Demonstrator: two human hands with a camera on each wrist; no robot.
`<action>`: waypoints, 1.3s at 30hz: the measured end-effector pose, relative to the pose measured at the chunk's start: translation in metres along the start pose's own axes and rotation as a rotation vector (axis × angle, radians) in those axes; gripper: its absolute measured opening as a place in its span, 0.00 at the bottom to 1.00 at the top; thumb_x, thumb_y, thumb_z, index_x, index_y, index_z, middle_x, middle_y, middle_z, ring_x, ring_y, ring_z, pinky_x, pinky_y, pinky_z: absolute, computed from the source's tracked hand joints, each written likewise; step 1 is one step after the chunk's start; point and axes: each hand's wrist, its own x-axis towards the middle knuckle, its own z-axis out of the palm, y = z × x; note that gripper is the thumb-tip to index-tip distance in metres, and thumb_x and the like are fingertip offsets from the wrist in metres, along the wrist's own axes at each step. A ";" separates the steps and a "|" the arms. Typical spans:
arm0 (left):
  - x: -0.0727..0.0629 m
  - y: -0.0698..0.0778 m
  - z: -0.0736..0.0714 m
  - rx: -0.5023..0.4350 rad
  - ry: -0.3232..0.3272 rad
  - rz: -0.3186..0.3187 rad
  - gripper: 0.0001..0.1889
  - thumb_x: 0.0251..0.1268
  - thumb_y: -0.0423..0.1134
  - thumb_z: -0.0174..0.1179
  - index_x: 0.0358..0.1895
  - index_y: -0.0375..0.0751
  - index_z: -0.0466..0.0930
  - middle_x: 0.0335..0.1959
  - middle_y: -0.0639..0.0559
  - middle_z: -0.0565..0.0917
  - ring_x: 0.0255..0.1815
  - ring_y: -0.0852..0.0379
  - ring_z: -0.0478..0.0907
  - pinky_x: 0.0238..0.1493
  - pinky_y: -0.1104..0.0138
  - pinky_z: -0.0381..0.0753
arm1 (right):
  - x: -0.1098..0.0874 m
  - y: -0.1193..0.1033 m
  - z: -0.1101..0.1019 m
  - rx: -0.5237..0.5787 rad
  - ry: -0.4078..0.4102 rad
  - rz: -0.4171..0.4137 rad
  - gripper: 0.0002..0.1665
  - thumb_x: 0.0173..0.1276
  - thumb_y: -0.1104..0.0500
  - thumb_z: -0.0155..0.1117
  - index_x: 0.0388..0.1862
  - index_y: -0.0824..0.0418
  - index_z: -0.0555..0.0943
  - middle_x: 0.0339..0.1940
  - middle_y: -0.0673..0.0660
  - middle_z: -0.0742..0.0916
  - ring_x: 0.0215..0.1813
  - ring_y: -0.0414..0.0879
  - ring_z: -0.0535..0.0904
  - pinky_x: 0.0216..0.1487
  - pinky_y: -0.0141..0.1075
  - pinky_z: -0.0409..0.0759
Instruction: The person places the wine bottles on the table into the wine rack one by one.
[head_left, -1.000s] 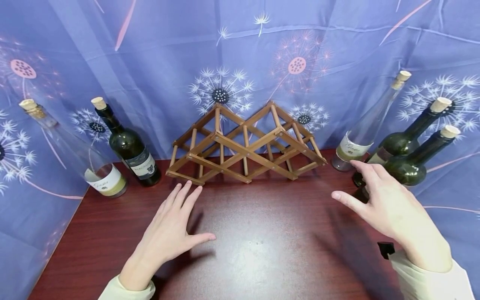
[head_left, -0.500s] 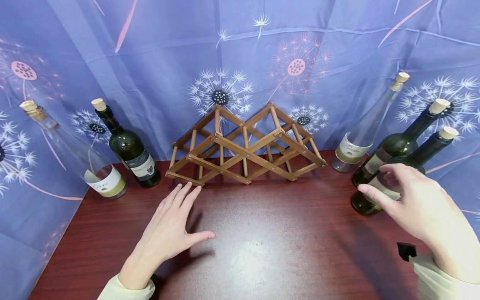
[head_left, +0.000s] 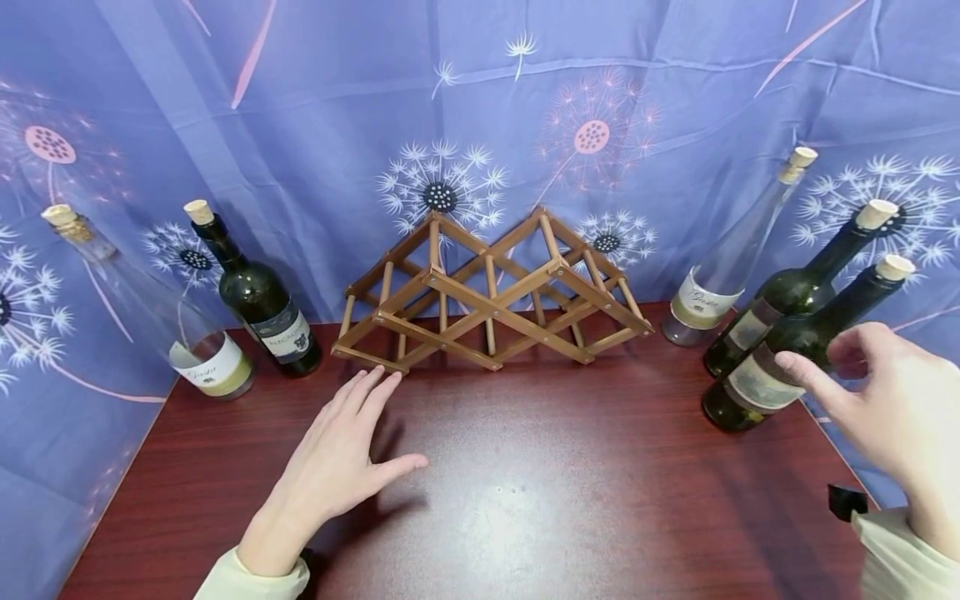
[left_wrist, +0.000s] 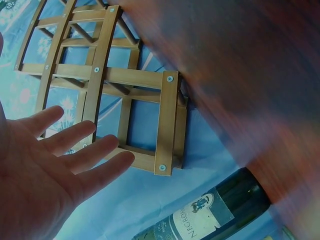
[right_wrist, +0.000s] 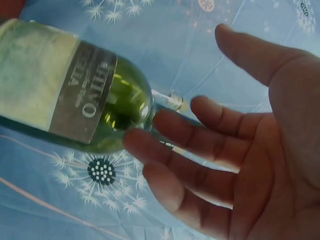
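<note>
A lattice wooden wine rack (head_left: 495,312) stands at the back of the dark red table. My left hand (head_left: 322,467) is spread over the table, fingertips close before the rack's left front corner, holding nothing. At the right, my right hand (head_left: 892,408) is beside the front dark green wine bottle (head_left: 765,383), thumb apart and fingers loosely bent. In the right wrist view the fingertips (right_wrist: 137,142) overlap that corked bottle's shoulder, not wrapped round it. Behind it are another green bottle (head_left: 746,323) and a clear bottle (head_left: 701,300), both corked and upright.
On the left stand a corked clear bottle (head_left: 213,362) and a dark green bottle (head_left: 285,333) with a black and white label. A blue dandelion-print cloth (head_left: 330,150) hangs right behind the table (head_left: 525,467). The rack's compartments hold no bottles.
My right hand has moved right, from in front of the bottles to the near side of the front green bottle, uncovering its label. My left hand has stayed in place.
</note>
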 end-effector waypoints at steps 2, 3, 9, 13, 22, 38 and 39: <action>0.000 0.000 0.000 -0.007 -0.004 -0.002 0.58 0.56 0.75 0.70 0.83 0.44 0.62 0.81 0.37 0.65 0.81 0.36 0.61 0.74 0.39 0.66 | 0.000 0.004 0.000 0.016 0.042 0.016 0.35 0.66 0.37 0.75 0.34 0.70 0.77 0.28 0.74 0.84 0.23 0.55 0.77 0.27 0.33 0.66; 0.000 0.000 0.000 -0.008 -0.007 -0.002 0.57 0.57 0.75 0.70 0.83 0.44 0.62 0.81 0.38 0.65 0.81 0.36 0.61 0.74 0.39 0.66 | 0.001 0.006 0.000 0.020 0.056 0.033 0.35 0.66 0.38 0.75 0.34 0.70 0.77 0.28 0.74 0.83 0.23 0.54 0.76 0.27 0.30 0.61; 0.001 0.001 0.000 -0.026 -0.004 0.002 0.57 0.57 0.75 0.69 0.83 0.45 0.62 0.81 0.38 0.65 0.81 0.37 0.61 0.74 0.39 0.67 | 0.003 0.009 0.002 -0.006 0.014 0.163 0.43 0.69 0.40 0.73 0.51 0.81 0.73 0.42 0.80 0.80 0.35 0.74 0.78 0.31 0.37 0.66; 0.001 0.001 0.001 -0.034 -0.006 -0.001 0.57 0.58 0.75 0.68 0.84 0.46 0.61 0.81 0.39 0.65 0.81 0.38 0.61 0.74 0.39 0.67 | 0.006 0.012 0.006 -0.019 -0.018 0.205 0.51 0.70 0.39 0.70 0.63 0.85 0.69 0.50 0.82 0.77 0.43 0.77 0.76 0.39 0.60 0.69; 0.002 0.001 0.001 -0.037 0.001 0.004 0.56 0.59 0.76 0.67 0.84 0.47 0.61 0.81 0.41 0.65 0.81 0.39 0.61 0.73 0.39 0.67 | 0.013 0.020 0.012 -0.035 -0.126 0.298 0.54 0.71 0.35 0.67 0.68 0.83 0.66 0.55 0.82 0.76 0.50 0.78 0.77 0.42 0.70 0.72; 0.001 0.003 0.000 -0.058 0.012 0.016 0.56 0.59 0.76 0.67 0.84 0.46 0.61 0.81 0.39 0.66 0.80 0.40 0.63 0.73 0.40 0.69 | 0.019 0.025 0.024 0.015 -0.144 0.355 0.45 0.79 0.37 0.57 0.66 0.80 0.70 0.59 0.84 0.78 0.58 0.87 0.71 0.53 0.76 0.69; 0.001 0.003 0.000 -0.060 0.011 0.015 0.56 0.59 0.76 0.67 0.84 0.46 0.61 0.81 0.39 0.65 0.80 0.40 0.63 0.73 0.40 0.69 | 0.019 0.025 0.025 0.019 -0.129 0.358 0.44 0.80 0.38 0.57 0.66 0.80 0.71 0.58 0.84 0.79 0.59 0.87 0.71 0.54 0.76 0.69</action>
